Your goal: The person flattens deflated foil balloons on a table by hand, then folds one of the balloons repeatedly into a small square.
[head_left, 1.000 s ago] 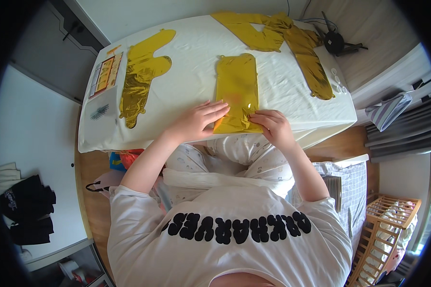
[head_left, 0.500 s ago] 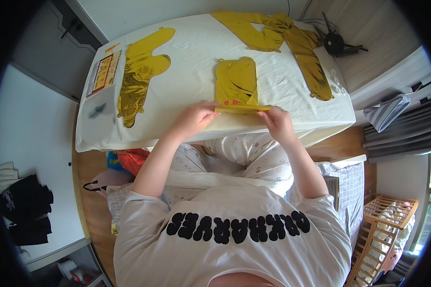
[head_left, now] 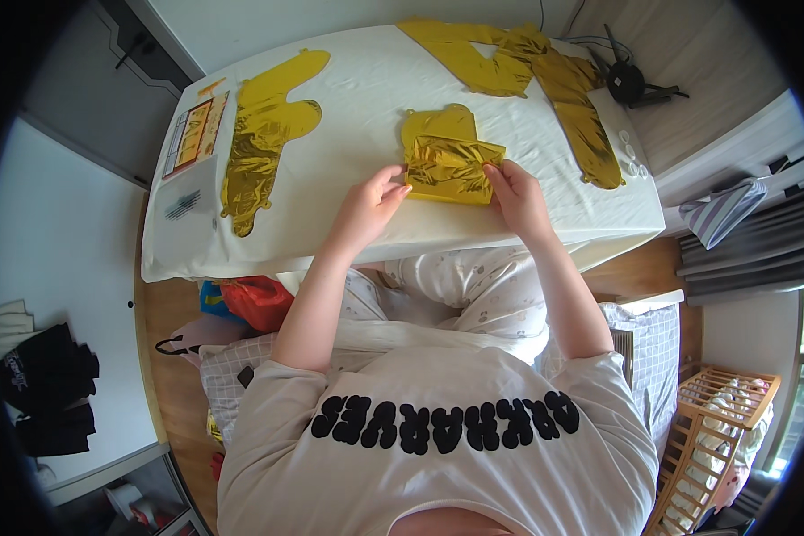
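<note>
A gold foil balloon [head_left: 451, 171] lies folded over on itself near the front edge of the table, its shiny crinkled flap turned on top and a rounded part showing behind it. At its left edge is my left hand [head_left: 371, 205], thumb and fingers closed on the foil. My right hand [head_left: 516, 196] pinches the right edge between thumb and fingers. Two other flat gold foil balloons lie on the table: one [head_left: 263, 134] at the left, and a larger, partly crumpled one [head_left: 558, 94] at the back right.
A white cloth covers the table [head_left: 348, 161]. At its left lie a printed card [head_left: 196, 134] and a clear plastic packet [head_left: 188, 204]. A black stand [head_left: 623, 80] is at the back right corner, with small clear discs [head_left: 630, 156] nearby. My legs are under the front edge.
The front part of the foil balloon has been folded away from me over the rest, hiding the red dots. Both hands have stayed at its sides.
</note>
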`<action>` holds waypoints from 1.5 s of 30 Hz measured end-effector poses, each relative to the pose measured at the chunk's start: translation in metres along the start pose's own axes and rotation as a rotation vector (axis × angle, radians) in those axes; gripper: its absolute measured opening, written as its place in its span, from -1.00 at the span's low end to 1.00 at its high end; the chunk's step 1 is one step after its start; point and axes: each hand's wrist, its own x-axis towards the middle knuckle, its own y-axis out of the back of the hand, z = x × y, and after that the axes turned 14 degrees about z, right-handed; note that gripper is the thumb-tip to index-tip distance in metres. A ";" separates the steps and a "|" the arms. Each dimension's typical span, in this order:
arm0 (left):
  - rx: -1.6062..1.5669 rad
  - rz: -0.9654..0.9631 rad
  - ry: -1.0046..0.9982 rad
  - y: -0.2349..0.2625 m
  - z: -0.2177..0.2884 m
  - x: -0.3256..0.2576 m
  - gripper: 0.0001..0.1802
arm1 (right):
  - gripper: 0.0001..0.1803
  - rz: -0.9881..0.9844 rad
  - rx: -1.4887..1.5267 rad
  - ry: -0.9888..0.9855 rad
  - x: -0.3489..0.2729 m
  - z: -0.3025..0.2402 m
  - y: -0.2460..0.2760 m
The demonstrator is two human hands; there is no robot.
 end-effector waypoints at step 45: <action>0.491 0.267 -0.583 -0.013 0.028 0.015 -0.66 | -0.53 -0.232 -0.246 -0.271 0.045 -0.021 -0.018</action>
